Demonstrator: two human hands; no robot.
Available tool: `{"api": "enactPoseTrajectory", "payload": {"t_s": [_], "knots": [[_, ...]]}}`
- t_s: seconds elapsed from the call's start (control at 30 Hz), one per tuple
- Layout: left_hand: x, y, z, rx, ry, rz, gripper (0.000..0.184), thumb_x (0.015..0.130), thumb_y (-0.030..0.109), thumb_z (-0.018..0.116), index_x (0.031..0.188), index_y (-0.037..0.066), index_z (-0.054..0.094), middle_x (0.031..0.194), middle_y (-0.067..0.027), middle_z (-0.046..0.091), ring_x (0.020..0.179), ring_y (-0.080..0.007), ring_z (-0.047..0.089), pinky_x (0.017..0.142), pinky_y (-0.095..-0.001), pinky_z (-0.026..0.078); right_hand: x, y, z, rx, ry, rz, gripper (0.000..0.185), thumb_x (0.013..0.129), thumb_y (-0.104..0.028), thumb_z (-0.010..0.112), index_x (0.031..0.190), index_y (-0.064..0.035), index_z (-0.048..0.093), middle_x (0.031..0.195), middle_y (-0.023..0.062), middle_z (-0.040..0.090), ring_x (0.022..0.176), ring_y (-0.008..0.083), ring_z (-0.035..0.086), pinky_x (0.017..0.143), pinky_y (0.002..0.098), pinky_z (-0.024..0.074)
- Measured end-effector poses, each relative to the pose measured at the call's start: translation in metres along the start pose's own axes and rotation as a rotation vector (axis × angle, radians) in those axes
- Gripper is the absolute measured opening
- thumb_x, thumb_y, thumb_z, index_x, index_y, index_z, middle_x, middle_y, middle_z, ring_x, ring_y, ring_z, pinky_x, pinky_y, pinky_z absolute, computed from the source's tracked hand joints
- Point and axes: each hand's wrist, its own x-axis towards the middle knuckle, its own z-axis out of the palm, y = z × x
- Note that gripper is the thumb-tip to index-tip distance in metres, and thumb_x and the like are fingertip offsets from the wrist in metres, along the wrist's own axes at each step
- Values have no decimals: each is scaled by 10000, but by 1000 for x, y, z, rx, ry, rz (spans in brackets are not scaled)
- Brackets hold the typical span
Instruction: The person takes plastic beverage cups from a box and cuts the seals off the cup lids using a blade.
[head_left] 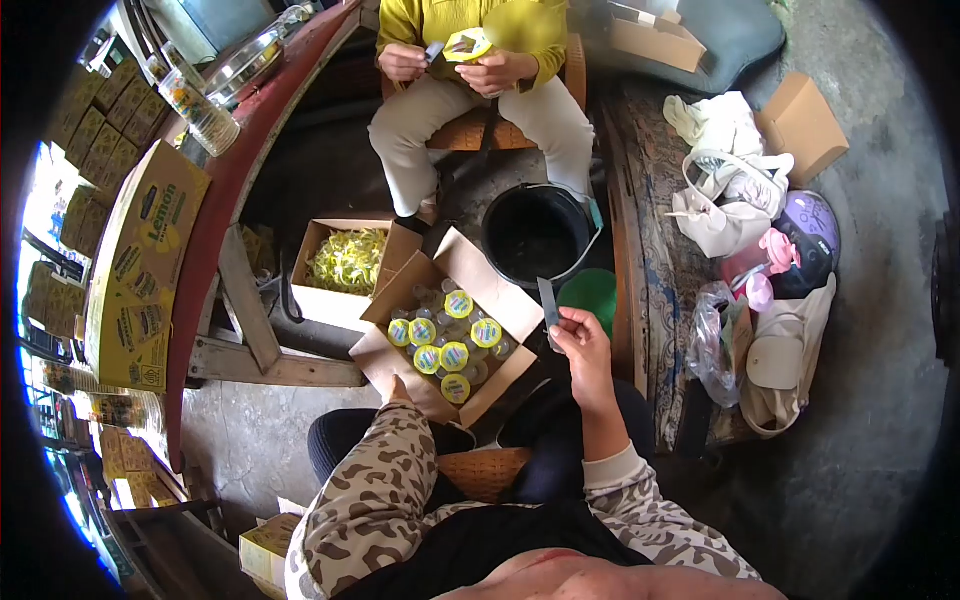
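Note:
My right hand (583, 345) is closed round a flat grey blade (548, 303), its end pointing up and away from me. Below and in front of me, an open cardboard box (483, 258) holds several clear plastic cups with round yellow lids (453, 355). My left hand (398, 391) is at the near-left side of this box, by its flap; the fingers are mostly hidden. Across from me, a seated person in a yellow top holds a small grey blade (433, 52) in one hand and a yellow-lidded piece (467, 45) in the other.
A box of yellow strips (346, 262) stands to the left. Beyond my box are a black bucket (540, 235) and a green tub (590, 296). A red-edged table (225, 190) with a lemon carton (145, 270) runs along the left. Bags (725, 200) and a purple helmet (808, 230) lie on the right.

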Motion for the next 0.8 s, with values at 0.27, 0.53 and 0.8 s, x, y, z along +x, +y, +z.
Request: {"api": "enactPoseTrajectory", "payload": {"t_s": [0.27, 0.53, 0.8], "knots": [[-2, -24, -12, -94, 222, -39, 636, 837, 504, 584, 1155, -46, 581, 1062, -236, 637, 979, -394, 631, 788, -507, 522, -2, 4, -3, 22, -15, 3, 295, 869, -14, 676, 1150, -8, 583, 958, 28, 621, 869, 93, 597, 787, 252, 500], [15, -16, -21, -176, 389, 115, 592, 826, 472, 607, 1132, -34, 600, 1033, -220, 665, 947, -382, 659, 770, -495, 539, -3, 9, -2, 36, -22, 11, 295, 867, -7, 685, 1146, -20, 593, 960, 28, 621, 860, 90, 598, 768, 250, 507], [4, 31, -61, -336, -305, -72, 443, 849, 412, 567, 1029, 35, 714, 1129, -212, 678, 1044, -351, 662, 846, -440, 533, -2, 3, 1, 8, -12, 11, 282, 862, -2, 688, 1129, -26, 603, 954, 30, 627, 857, 92, 601, 763, 257, 508]]}}
